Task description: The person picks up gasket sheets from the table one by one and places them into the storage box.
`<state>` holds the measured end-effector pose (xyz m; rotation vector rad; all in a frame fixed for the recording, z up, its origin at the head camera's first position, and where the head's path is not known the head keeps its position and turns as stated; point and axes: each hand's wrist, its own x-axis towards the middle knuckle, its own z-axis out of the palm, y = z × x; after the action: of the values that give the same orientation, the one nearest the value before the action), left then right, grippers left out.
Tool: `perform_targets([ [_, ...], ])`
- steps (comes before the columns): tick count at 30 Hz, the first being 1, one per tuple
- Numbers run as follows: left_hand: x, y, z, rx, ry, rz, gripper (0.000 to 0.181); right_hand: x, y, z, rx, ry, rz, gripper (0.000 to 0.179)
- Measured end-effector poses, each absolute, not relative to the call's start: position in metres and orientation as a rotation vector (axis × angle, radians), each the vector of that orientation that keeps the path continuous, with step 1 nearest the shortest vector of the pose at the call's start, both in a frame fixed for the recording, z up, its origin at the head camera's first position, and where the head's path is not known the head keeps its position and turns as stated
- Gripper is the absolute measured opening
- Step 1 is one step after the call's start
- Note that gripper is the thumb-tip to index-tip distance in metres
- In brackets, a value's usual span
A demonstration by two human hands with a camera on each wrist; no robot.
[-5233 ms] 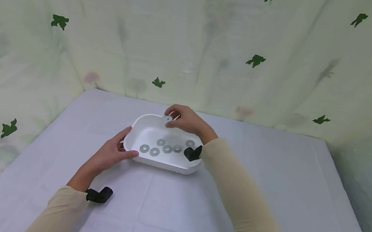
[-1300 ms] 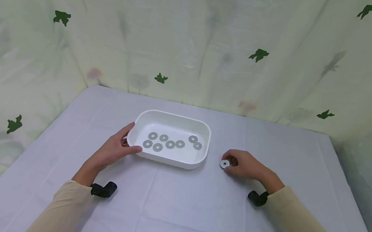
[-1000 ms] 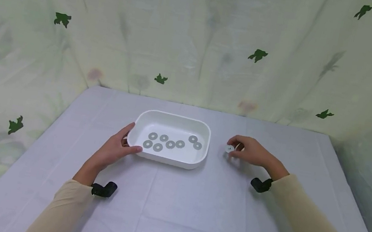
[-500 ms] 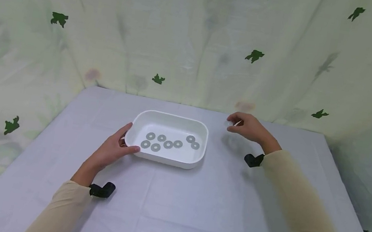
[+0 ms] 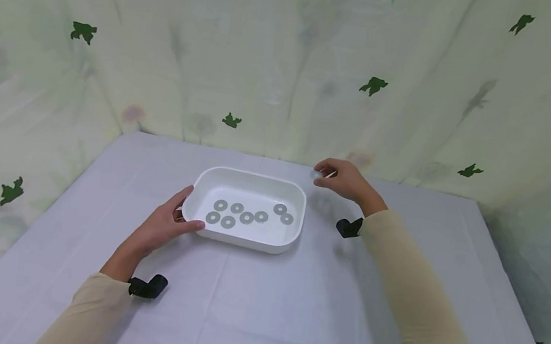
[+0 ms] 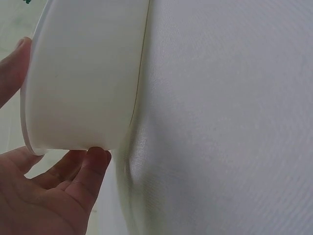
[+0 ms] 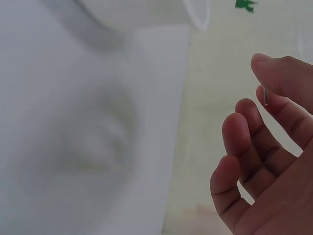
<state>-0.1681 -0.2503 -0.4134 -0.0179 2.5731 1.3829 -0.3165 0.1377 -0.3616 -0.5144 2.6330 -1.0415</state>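
A white rectangular tray point(image 5: 243, 242) with rounded corners stands on the table. Several grey flat washers point(image 5: 246, 218) lie spread over its floor, two of them near the right end. My left hand point(image 5: 161, 227) grips the tray's left end, thumb on the front rim and fingers at the side wall; its fingertips touch the wall point(image 6: 78, 98) in the left wrist view. Beyond the tray's back right corner, raised over the table, my right hand point(image 5: 344, 180) pinches one washer point(image 5: 316, 174) between thumb and index finger. The right wrist view shows that washer point(image 7: 265, 96) edge-on.
A white cloth point(image 5: 274, 316) covers the table. Behind it hangs a pale curtain point(image 5: 281, 65) with green leaf and bird shapes, close to the table's back edge. Black wrist cameras point(image 5: 147, 286) sit on both wrists.
The right hand has left the tray, picked up a washer from the table on the right, lifted it and carried it back and leftward. One more washer lies visible in the tray. Left hand stays.
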Motion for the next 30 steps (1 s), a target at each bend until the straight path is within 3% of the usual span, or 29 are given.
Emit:
perform_targets([
  [18,-0.17,-0.255,-0.413,-0.019,2.576,1.389,0.104,-0.304,0.045,-0.338,-0.77,2.518,-1.054,0.036],
  [30,-0.166,-0.251,-0.415,-0.031,2.563,1.414,0.105,-0.295,0.029,-0.347,-0.853,2.481,-1.048,0.032],
])
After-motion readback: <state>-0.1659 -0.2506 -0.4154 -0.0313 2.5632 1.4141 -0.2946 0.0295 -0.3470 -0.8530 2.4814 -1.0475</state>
